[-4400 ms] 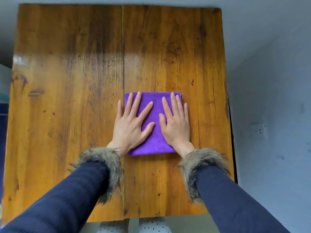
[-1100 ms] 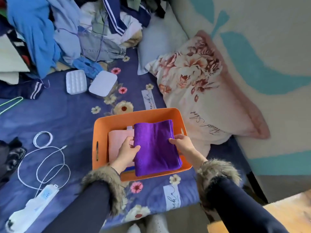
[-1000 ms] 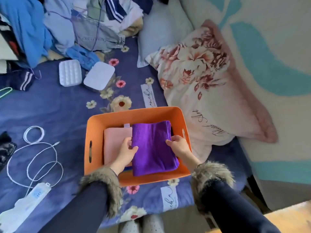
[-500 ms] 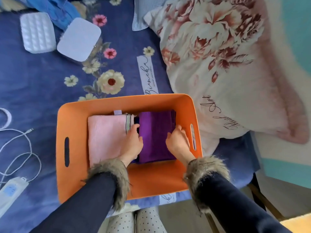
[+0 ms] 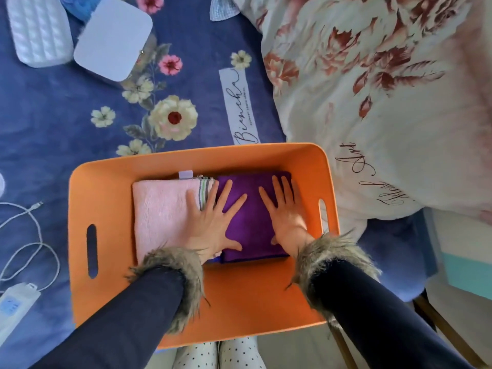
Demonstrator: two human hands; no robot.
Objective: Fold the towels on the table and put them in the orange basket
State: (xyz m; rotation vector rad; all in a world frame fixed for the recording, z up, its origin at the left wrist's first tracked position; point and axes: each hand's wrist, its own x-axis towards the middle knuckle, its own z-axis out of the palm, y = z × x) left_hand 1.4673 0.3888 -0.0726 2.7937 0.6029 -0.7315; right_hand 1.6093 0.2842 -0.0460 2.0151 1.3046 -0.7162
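View from above onto a bed covered with a dark blue flowered blanket. At the far left, a white cable curls toward a white power strip, and two white boxes sit near the top. In the middle stands the orange basket, a slot handle in each side wall. Inside it, a folded pink towel lies on the left and a folded purple towel lies just beside it on the right, edges touching. The left hand rests flat with fingers spread, gripping nothing, across the seam between the two towels. The right hand also lies flat and open, pressing on the purple towel. Both wrists show fur cuffs on dark sleeves. To the right, a large cream pillow with red flowers touches the basket's wall.
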